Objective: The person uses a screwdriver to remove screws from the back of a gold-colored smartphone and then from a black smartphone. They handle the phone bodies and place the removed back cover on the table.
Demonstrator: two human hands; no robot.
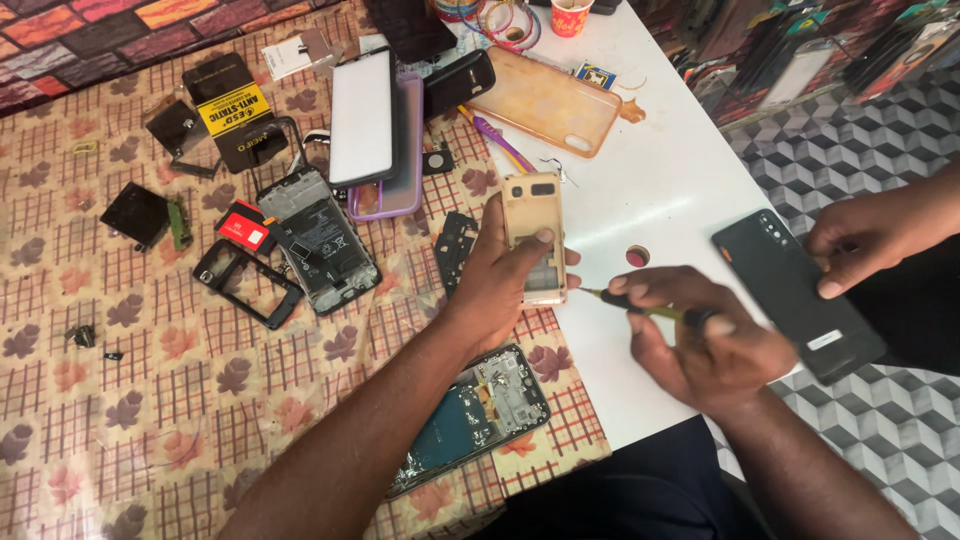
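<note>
Gold phone frame [535,235] — lower half hidden by left hand [500,285].

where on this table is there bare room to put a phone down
Free: the white tabletop between the orange case and the black phone, and the patterned cloth at lower left. Crowded: the cloth's top, around the opened phone and the left hand.

Head camera looks steeply down, close over the table [680,180] (single view).
</note>
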